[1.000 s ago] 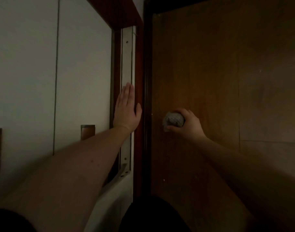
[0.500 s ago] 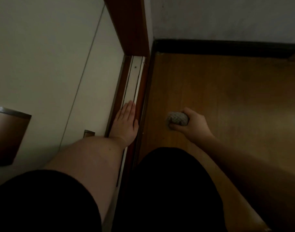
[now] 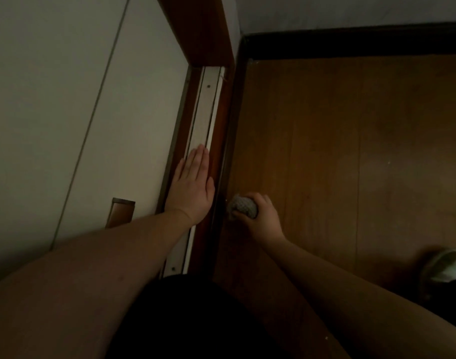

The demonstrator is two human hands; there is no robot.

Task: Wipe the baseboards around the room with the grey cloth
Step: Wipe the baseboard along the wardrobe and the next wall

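Observation:
My right hand [image 3: 263, 218] is closed around the balled grey cloth [image 3: 241, 207], which presses against the dark baseboard strip [image 3: 228, 141] running along the left edge of the wooden floor. My left hand [image 3: 193, 187] lies flat, fingers together, on the white sliding track [image 3: 208, 104] of the doorway, just left of that strip. A second dark baseboard [image 3: 351, 44] runs along the far wall and meets the first in the corner.
A pale door panel [image 3: 79, 99] with a small brown handle [image 3: 120, 212] fills the left. A reddish wooden frame [image 3: 203, 29] stands at the corner. My dark-clothed knee [image 3: 195, 320] is at the bottom; a slippered foot [image 3: 447, 268] is at right.
The view has swung and dropped closer to the floor. My right hand has carried the cloth left, from the open floor up against the dark strip. My left hand stays flat on the track.

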